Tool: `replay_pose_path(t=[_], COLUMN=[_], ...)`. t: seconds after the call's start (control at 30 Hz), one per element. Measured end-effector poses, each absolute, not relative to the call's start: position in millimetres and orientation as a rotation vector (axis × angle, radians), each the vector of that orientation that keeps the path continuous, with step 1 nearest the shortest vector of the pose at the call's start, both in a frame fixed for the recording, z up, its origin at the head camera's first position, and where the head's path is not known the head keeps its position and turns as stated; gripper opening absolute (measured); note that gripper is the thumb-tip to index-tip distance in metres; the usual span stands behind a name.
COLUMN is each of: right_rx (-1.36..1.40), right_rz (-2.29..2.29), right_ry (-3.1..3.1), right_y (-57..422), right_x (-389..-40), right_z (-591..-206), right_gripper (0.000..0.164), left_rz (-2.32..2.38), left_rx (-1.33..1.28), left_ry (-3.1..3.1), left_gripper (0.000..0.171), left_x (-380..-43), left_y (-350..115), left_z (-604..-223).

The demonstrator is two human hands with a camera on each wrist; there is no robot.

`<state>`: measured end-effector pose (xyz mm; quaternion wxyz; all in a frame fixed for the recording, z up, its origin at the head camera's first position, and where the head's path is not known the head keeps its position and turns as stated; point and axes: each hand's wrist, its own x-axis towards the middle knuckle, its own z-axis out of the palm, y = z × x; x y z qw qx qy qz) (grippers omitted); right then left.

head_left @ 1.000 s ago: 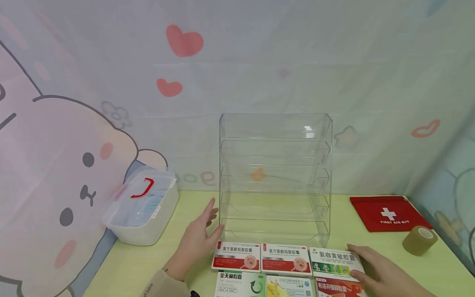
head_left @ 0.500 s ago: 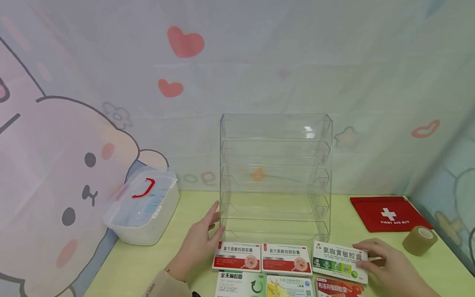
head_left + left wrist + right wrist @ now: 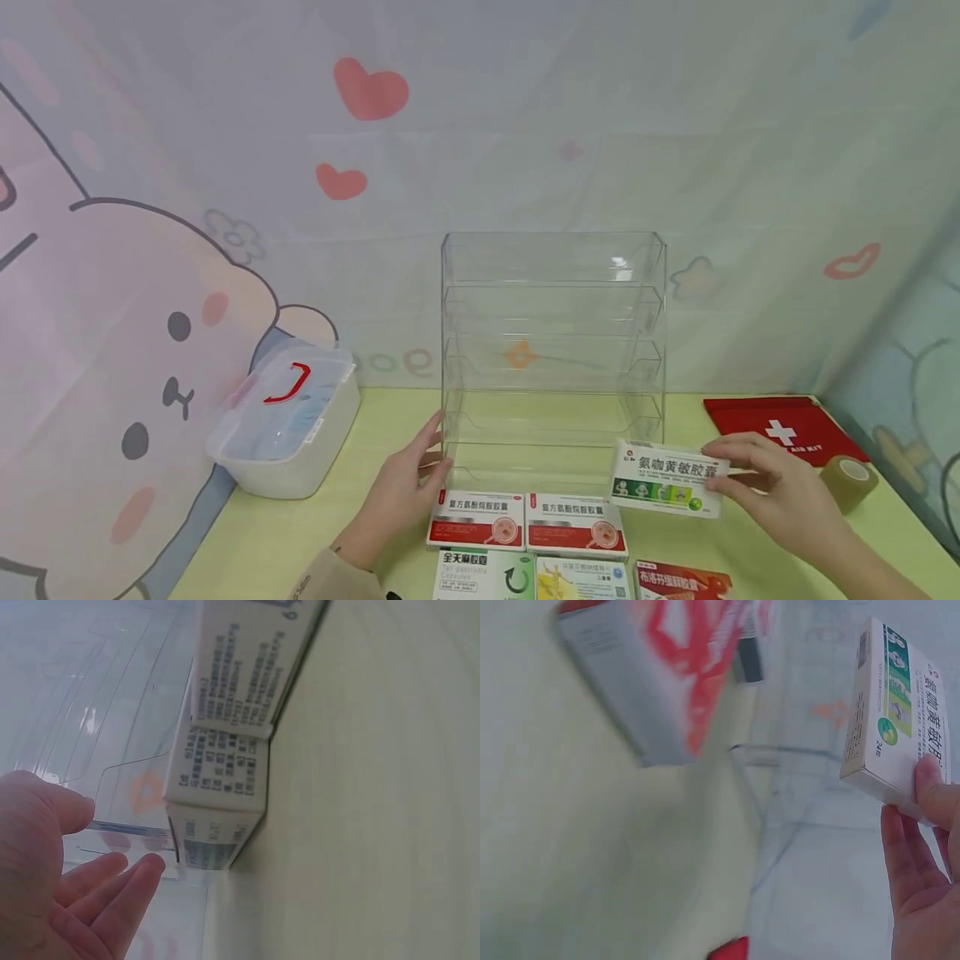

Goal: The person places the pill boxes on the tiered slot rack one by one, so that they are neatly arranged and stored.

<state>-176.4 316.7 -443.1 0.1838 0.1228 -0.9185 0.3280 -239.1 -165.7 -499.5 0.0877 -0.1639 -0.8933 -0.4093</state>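
My right hand (image 3: 780, 492) pinches a white-and-green medicine box (image 3: 663, 483) by its right end, thumb on the front. The box is raised and tilted, overlapping the lower right corner of the clear tiered rack (image 3: 555, 421). In the right wrist view, the thumb and fingers hold the box (image 3: 892, 712) at one end. My left hand (image 3: 405, 483) grips the rack's left side low down, its thumb and fingers on either side of the clear panel (image 3: 131, 829) in the left wrist view. The rack's tiers hold nothing.
Two red-and-white medicine boxes (image 3: 476, 521) lie before the rack. Nearer are a green-and-white box (image 3: 483, 575), a yellow-and-white box (image 3: 581, 579) and a red box (image 3: 682, 582). A lidded bin (image 3: 288, 425) stands left; a red first aid pouch (image 3: 757, 417) and tan tape roll (image 3: 849, 483) lie right.
My right hand has picked the white-and-green medicine box up from the row and brought it up and slightly left towards the rack. My left hand has stayed at the rack's side.
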Motion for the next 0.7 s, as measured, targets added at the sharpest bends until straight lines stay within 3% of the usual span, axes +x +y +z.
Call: replay_pose_path(t=[0.7], right_rx=[0.546], right_rz=[1.042], right_ry=[-2.218], right_y=[225], right_x=[-251], right_z=[-365], right_gripper=[0.038], left_rz=[-1.295], left_rx=[-0.481], left_ry=[-2.633], left_gripper=[0.076], left_x=[-239], left_y=[-166], left_z=[-499])
